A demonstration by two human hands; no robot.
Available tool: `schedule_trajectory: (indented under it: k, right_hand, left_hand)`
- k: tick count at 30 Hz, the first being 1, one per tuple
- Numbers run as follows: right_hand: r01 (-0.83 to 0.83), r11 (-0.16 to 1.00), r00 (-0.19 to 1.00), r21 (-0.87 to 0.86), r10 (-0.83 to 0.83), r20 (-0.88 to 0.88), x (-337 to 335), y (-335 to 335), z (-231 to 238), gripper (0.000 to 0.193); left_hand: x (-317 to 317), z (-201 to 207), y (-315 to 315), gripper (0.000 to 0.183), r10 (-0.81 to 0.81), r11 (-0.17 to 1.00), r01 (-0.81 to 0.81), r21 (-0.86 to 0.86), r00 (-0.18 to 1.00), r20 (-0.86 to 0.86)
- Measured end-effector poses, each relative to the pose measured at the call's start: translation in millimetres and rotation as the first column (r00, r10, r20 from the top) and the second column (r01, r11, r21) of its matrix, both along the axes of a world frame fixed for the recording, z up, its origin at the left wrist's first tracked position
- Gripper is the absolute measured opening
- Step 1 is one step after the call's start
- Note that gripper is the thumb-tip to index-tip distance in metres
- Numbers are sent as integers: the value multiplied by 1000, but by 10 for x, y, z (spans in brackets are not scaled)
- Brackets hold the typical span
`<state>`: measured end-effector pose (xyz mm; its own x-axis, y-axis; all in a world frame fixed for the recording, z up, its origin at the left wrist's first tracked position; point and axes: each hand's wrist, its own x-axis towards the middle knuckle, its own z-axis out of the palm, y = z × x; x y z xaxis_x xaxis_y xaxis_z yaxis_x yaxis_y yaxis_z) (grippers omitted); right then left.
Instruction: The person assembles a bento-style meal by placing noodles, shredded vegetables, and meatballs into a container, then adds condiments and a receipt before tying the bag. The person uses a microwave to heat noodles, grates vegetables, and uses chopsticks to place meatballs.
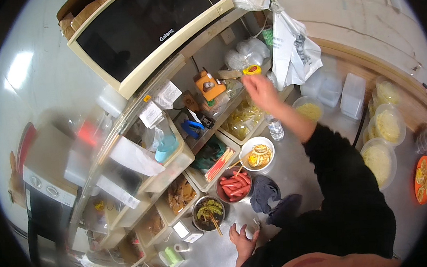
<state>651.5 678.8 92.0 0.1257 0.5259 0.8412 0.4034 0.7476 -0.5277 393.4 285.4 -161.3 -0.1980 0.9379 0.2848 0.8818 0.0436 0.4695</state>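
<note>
My right hand (259,90) reaches up to the edge of the low shelf, its fingers curled. Just past the fingers is a small round yellow thing with a red label (252,70); whether they touch it, or what they hold, I cannot make out. My left hand (243,240) is low over the steel counter, fingers apart, beside a small crumpled white scrap (256,222). Between the hands are a white bowl (257,154) with egg-like food, a metal bowl of red sausages (234,185), a dark cloth (265,194) and a pot of green food with chopsticks (209,213).
A microwave (143,30) sits above the shelf. Along the left run bins, one with packaged sticks (219,165). A clear bottle (275,129) stands by my right forearm. Farther right are plastic tubs of pale food (379,162) and an orange plate (424,179); a white bag (291,48) hangs behind.
</note>
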Motion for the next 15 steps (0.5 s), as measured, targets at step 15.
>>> schedule_trajectory:
  k: [15]
  right_hand:
    - [377, 903, 906, 204, -406, 121, 115, 1560, 1369, 53]
  left_hand:
    - [130, 46, 133, 47, 107, 990, -111, -85, 993, -48]
